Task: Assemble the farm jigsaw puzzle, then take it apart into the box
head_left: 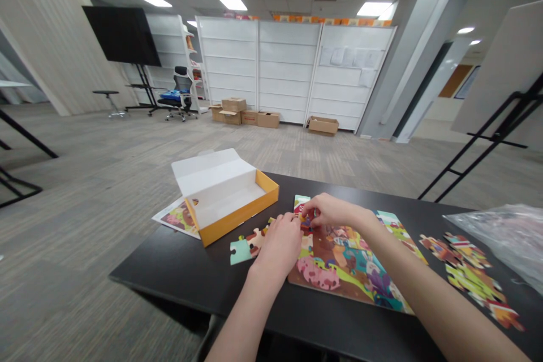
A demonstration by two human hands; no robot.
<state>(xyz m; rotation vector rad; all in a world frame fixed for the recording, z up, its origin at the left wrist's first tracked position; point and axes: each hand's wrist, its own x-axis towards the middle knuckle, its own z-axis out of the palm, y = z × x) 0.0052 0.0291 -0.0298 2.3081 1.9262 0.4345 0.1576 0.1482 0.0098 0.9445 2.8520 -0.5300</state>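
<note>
A colourful jigsaw puzzle (339, 271), partly assembled with a pink animal in its lower left, lies flat on the black table. At its upper left edge my right hand (326, 209) has its fingers bent in a pinch on a puzzle piece (302, 202) with a pale green and red pattern. My left hand (283, 240) is close beside it, its bent fingers together at the puzzle's left edge; their tips are partly hidden. Left of that hand lie loose joined pieces (241, 250), pale green and brown. More pieces (392, 225) stand along the upper right, partly behind my right forearm.
An open yellow box (237, 220) with a white inside stands at the table's left, over a printed picture sheet (167, 212). Several loose pieces (475, 283) and a clear plastic bag (504, 237) lie at the right. Cardboard boxes (268, 119) stand by the far shelves.
</note>
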